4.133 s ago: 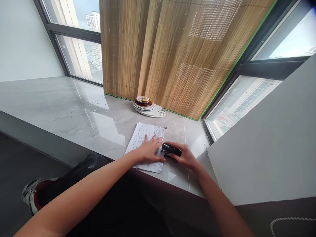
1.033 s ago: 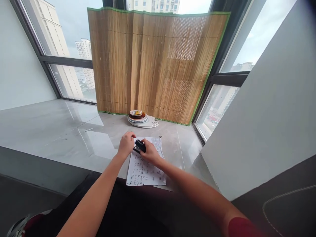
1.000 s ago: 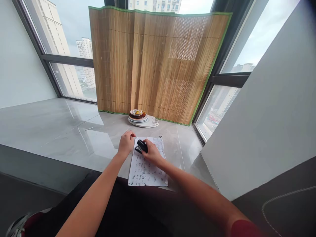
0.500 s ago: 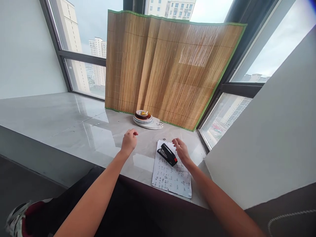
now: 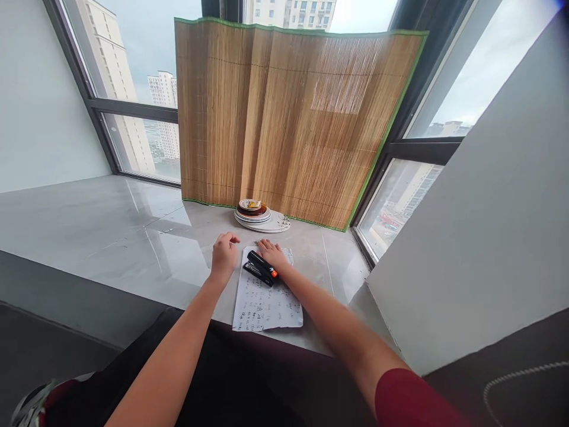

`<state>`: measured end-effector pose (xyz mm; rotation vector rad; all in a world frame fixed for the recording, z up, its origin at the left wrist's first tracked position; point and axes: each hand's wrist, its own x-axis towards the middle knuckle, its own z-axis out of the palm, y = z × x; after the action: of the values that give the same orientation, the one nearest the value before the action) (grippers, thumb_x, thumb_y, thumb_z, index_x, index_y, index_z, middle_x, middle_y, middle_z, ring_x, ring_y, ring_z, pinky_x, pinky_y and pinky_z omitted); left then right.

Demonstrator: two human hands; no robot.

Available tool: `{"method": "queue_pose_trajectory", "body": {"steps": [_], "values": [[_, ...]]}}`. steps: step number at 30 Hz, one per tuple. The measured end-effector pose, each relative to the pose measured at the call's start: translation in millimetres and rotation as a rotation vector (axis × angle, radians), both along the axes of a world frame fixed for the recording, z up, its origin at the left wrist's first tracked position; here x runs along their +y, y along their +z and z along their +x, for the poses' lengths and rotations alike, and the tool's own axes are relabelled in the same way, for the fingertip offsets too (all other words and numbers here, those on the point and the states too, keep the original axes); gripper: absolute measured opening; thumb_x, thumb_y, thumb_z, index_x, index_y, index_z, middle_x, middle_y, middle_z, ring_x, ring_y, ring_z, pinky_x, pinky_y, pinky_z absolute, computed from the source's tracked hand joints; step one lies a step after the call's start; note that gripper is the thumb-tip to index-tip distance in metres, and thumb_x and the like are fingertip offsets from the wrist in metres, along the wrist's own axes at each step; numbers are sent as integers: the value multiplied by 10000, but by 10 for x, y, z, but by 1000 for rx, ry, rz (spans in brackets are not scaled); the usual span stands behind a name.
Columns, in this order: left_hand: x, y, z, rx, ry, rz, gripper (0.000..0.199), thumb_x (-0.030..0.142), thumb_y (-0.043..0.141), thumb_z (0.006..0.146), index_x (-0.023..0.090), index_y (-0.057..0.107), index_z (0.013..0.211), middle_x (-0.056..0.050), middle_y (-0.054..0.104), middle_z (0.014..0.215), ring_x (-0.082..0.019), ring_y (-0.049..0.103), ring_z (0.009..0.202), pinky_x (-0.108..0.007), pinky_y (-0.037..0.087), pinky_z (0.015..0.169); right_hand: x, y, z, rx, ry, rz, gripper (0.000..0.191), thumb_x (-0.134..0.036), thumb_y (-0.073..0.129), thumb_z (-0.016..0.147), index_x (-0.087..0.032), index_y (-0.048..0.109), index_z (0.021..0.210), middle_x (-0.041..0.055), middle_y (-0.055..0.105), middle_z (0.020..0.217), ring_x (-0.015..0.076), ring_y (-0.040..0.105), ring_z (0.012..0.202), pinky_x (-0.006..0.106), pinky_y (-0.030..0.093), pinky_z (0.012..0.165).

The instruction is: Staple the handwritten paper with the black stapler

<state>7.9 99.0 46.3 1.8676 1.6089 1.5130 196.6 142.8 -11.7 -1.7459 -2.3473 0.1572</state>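
Note:
My right hand (image 5: 272,254) lies flat, fingers stretched out, over the upper part of a handwritten sheet of paper (image 5: 260,308). Right beside it on the sheet rests a black stapler (image 5: 260,268) with an orange-red mark at one end; whether hand and stapler touch I cannot tell. Just left of the paper, my left hand (image 5: 224,255) is loosely curled, with nothing visible in it. The paper's front edge lies near the front edge of the sill.
A stack of plates (image 5: 252,218) stands behind the hands on the tiled window sill (image 5: 164,237). Behind it, a green-edged bamboo mat (image 5: 284,124) leans against the windows. A white wall (image 5: 480,237) closes off the right side.
My right hand has come down onto the paper and moved left. The paper and stapler have slid left, closer to my left hand, and the sheet has turned slightly. My left hand stays curled.

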Motion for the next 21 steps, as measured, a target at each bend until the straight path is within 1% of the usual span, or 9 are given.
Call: {"method": "queue_pose_trajectory", "body": {"steps": [3, 6, 9, 11, 14, 17, 19, 21], "values": [[14, 17, -42, -7, 23, 16, 291, 0, 375, 738, 200, 584, 772, -63, 650, 902, -208, 650, 815, -333, 506, 836, 76, -17, -259, 29, 46, 11, 490, -390, 370, 1071, -250, 401, 1540, 91, 331, 1658, 244, 247, 1551, 571, 204, 1235], [27, 23, -74, -14, 42, 10, 285, 13, 384, 729, 198, 595, 779, -62, 658, 901, -204, 647, 780, -337, 513, 828, 95, -34, -330, 54, 70, 19, 498, -375, 378, 1067, -230, 396, 1543, 99, 310, 1667, 247, 231, 1557, 567, 196, 1241], [28, 15, -82, -7, 37, -5, 286, 22, 398, 717, 195, 617, 781, -66, 673, 911, -209, 653, 788, -341, 514, 821, 69, -47, -251, 77, 84, 23, 520, -338, 392, 1057, -217, 362, 1562, 102, 291, 1674, 240, 213, 1565, 530, 205, 1250], [21, 6, -76, 14, 21, -29, 294, 24, 401, 722, 195, 632, 780, -69, 686, 912, -216, 660, 820, -339, 513, 816, 31, -58, -146, 103, 77, 30, 544, -319, 415, 1045, -193, 345, 1570, 123, 301, 1667, 246, 224, 1562, 510, 216, 1250], [3, -12, -54, 89, -26, -98, 312, 16, 404, 749, 202, 653, 773, -65, 704, 893, -220, 664, 859, -326, 508, 805, -44, -74, 57, 152, 47, 47, 540, -297, 445, 1027, -163, 380, 1547, 156, 338, 1644, 269, 250, 1553, 505, 221, 1247], [-15, -43, -24, 185, -127, -176, 325, 17, 420, 777, 213, 679, 777, -50, 726, 874, -217, 672, 858, -321, 509, 815, -106, -67, 249, 212, 9, 70, 490, -271, 479, 1003, -156, 472, 1479, 177, 397, 1606, 292, 311, 1525, 514, 246, 1231], [-23, -80, -3, 260, -250, -195, 339, 27, 424, 801, 218, 704, 822, -47, 740, 908, -216, 682, 887, -323, 513, 850, -128, -31, 335, 268, -11, 96, 443, -253, 507, 978, -166, 542, 1411, 170, 459, 1562, 284, 398, 1472, 473, 308, 1203], [-26, -135, 14, 364, -374, -182, 354, 48, 421, 838, 215, 725, 911, -61, 738, 1002, -220, 681, 955, -334, 509, 907, -149, 34, 388, 337, -26, 136, 374, -247, 483, 979, -192, 598, 1330, 137, 541, 1489, 247, 500, 1381, 405, 384, 1147]]}}
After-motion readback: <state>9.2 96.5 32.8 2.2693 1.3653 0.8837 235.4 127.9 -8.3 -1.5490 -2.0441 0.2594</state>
